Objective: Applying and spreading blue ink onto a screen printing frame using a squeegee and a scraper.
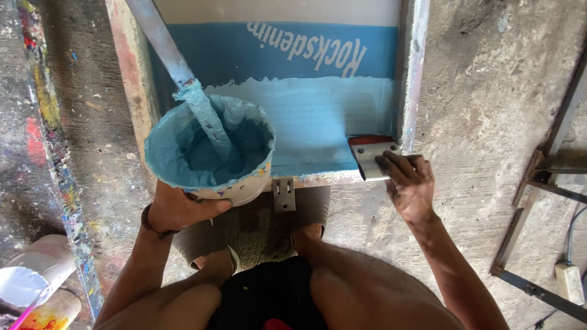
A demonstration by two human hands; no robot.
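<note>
The left hand (177, 211) cups a pail (211, 150) of blue ink from beneath, fingers clenched on its base and lower wall. The pail tilts toward the screen (306, 91) and sits at the screen's 7 o'clock corner, over the frame's near rail. A stick (177, 67) coated in blue stands in the pail, its handle leaning out toward 11 o'clock. The right hand (409, 183) lies at the screen's 5 o'clock corner, fingers grasping a squeegee (370, 156) with a pale body and a red top edge, its blade down in the ink.

To do this well, in my judgement, the pail should stay low and steady so nothing drips off the rim onto the rail. The squeegee needs even pressure across its width and a constant angle, so the coat stays uniform.

The ink is a thick, matte sky blue. It coats the pail's inside walls and rim. On the screen it covers the near half as a paler wet film with a ragged upper edge. Beyond that lies a darker blue band with white lettering. A metal hinge (284, 194) sits at the rail's 6 o'clock.
</note>
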